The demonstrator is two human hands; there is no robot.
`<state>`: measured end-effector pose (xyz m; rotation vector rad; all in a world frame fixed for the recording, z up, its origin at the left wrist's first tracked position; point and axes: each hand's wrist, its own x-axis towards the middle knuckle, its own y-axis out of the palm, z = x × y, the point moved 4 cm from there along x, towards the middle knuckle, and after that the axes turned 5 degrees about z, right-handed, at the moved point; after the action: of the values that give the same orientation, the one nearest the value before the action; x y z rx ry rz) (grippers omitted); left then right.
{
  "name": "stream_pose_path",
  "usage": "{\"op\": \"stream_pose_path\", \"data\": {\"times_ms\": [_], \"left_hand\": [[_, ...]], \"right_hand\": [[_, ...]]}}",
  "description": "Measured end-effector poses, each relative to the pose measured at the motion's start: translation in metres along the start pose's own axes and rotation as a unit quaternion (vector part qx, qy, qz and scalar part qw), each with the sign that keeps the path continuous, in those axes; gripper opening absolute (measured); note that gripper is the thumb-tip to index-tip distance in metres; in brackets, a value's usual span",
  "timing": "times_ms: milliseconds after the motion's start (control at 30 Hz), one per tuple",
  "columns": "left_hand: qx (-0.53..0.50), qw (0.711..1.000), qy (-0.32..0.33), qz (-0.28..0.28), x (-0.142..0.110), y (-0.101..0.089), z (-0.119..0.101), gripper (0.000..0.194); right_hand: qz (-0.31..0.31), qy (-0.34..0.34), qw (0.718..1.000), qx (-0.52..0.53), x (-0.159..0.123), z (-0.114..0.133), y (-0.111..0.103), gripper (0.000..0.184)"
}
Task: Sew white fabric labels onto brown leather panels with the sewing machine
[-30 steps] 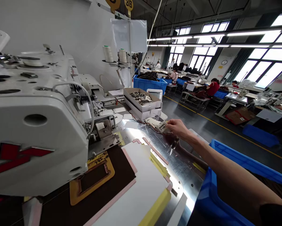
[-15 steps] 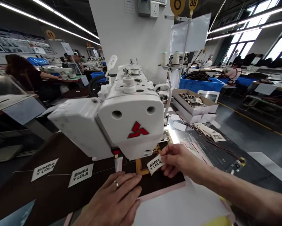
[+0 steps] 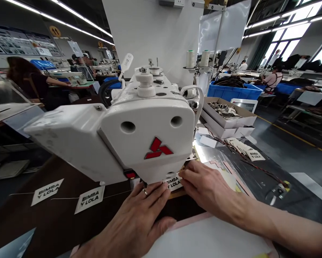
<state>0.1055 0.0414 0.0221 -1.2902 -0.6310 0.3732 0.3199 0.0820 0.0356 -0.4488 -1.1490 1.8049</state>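
Observation:
My left hand [image 3: 142,211] lies flat on the dark brown fabric [image 3: 61,229], fingers stretched toward the underside of a white sewing machine [image 3: 150,132]. Its fingertips reach the left edge of a cream label [image 3: 173,183] printed "BIMBA Y LOLA". Closed at that label's right edge is my right hand [image 3: 211,190], thumb and fingers pinching it. The label sits at the yellow-brown frame [image 3: 177,194] beneath the machine head, which covers its top part. Two more labels, a left one [image 3: 47,191] and a nearer one [image 3: 89,199], lie on the fabric along a thread.
Right of the machine, loose labels [image 3: 254,154] lie fanned on the dark table. Behind them stands a cardboard box [image 3: 227,123] of labels. A twisted cable [image 3: 257,167] crosses the tabletop. Thread cones [image 3: 190,60] stand behind. A co-worker [image 3: 29,80] sits at far left.
My right hand has moved the label forward and left, down to the frame under the machine head. My left hand has slid forward to the label's edge. The view has shifted closer.

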Motion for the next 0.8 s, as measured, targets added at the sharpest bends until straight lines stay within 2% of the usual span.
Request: {"op": "stream_pose_path", "data": {"times_ms": [67,133,333,467,633,800], "left_hand": [[-0.008,1.0,-0.017,0.014,-0.005,0.006,0.004,0.058],[-0.014,0.999,-0.018,0.023,-0.009,0.008,0.006,0.057],[-0.026,0.999,-0.023,-0.017,-0.011,-0.002,0.009,0.054],[-0.029,0.999,-0.03,0.0,-0.011,0.001,0.009,0.054],[-0.068,0.997,-0.039,0.015,-0.007,0.006,0.012,0.053],[-0.071,0.994,-0.069,0.034,-0.006,0.009,0.013,0.046]], "right_hand": [[0.037,-0.112,0.99,-0.073,-0.004,0.007,0.003,0.025],[0.071,-0.165,0.98,-0.086,-0.007,0.01,0.007,0.025],[0.067,-0.149,0.979,-0.12,-0.012,0.015,0.02,0.026],[0.062,-0.163,0.977,-0.123,-0.012,0.014,0.02,0.028],[0.062,-0.176,0.976,-0.115,-0.008,0.01,0.014,0.041],[0.062,-0.176,0.977,-0.103,-0.009,0.002,0.009,0.046]]}}
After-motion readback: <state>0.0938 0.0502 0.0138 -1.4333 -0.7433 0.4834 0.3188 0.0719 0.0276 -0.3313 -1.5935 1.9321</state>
